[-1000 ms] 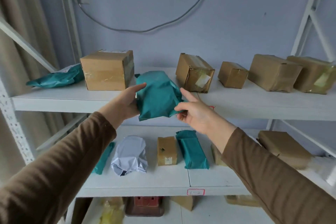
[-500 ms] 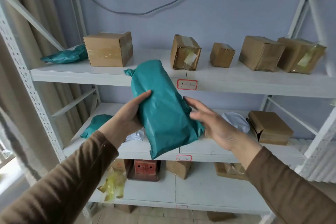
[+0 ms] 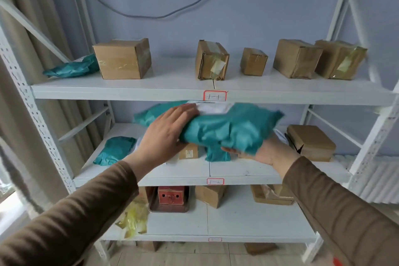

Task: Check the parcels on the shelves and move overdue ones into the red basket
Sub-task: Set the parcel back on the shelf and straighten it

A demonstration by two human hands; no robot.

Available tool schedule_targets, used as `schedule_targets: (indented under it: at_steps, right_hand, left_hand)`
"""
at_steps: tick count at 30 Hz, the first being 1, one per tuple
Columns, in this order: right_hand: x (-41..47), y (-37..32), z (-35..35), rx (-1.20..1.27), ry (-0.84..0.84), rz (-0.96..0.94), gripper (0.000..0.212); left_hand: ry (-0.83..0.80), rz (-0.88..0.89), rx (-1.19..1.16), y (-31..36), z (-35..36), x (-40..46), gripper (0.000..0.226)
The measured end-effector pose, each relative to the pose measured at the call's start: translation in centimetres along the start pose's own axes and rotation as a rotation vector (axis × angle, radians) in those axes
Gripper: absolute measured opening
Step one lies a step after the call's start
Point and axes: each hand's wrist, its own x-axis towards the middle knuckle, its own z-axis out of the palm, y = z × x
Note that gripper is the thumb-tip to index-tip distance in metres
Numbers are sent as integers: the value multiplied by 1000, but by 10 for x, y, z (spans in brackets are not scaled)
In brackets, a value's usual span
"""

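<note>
A teal plastic mailer parcel (image 3: 233, 127) lies crosswise in front of the middle shelf, a little blurred. A white label (image 3: 213, 108) shows on its upper side. My left hand (image 3: 166, 134) holds its left part, fingers laid over the top and thumb below. My right hand (image 3: 267, 153) carries its right end from underneath, palm up. A red box-like object (image 3: 170, 195) sits in a brown tray on the lowest shelf; a red sliver (image 3: 336, 262) shows at the bottom right edge.
The top shelf (image 3: 108, 93) carries several cardboard boxes (image 3: 123, 58) and a teal bag (image 3: 71, 68). The middle shelf holds another teal bag (image 3: 114, 150), a small box (image 3: 189, 153) and a brown box (image 3: 313, 142). Lower down lie boxes (image 3: 210, 195) and yellow plastic (image 3: 133, 216).
The teal parcel came off the top shelf, down toward me, and turned from upright to lying sideways. My right hand moved beneath it and the label side came up.
</note>
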Motion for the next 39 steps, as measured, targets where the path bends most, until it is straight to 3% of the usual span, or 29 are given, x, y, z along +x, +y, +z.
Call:
schedule_targets:
  at_steps: [4,6,9,11,14,17,19,20,23,25,31,39]
  right_hand:
    - [-12,-7,-7,-137,-174,61,92]
    - [-15,-4,-4,-240,-274,47,83]
    - [-11,2,6,-314,-278,56,85]
    - [-5,5,18,-352,-245,-34,69]
    - [5,7,31,-273,-182,-148,59]
    - [15,4,43,-226,-135,-222,57]
    - [26,-1,51,-216,-81,-239,53]
    - [34,-4,54,-216,-59,-244,52]
    - [64,-14,68,-230,11,-258,54]
    - [87,-25,81,-242,69,-273,58]
    - [146,-64,123,-248,13,-221,51]
    - [215,-80,141,-192,108,-227,41]
  left_hand:
    - [61,316,123,-23,8,-12,53]
    - [65,368,165,-31,8,-14,59]
    - [81,367,173,-40,9,-7,67]
    - [88,258,171,-46,14,0,76]
    - [152,-176,-20,-41,21,4,94]
    - [197,-717,-757,-26,16,8,87]
    - [174,-942,-1187,-25,17,10,59]
    - [106,-1008,-1289,-28,18,10,53]
    - [-100,-1041,-1347,-38,19,12,75]
    - [-130,-1036,-1343,-47,18,21,74]
    - [91,-1167,-1422,-106,23,75,75]
    - [77,-1277,-1395,-200,39,143,52]
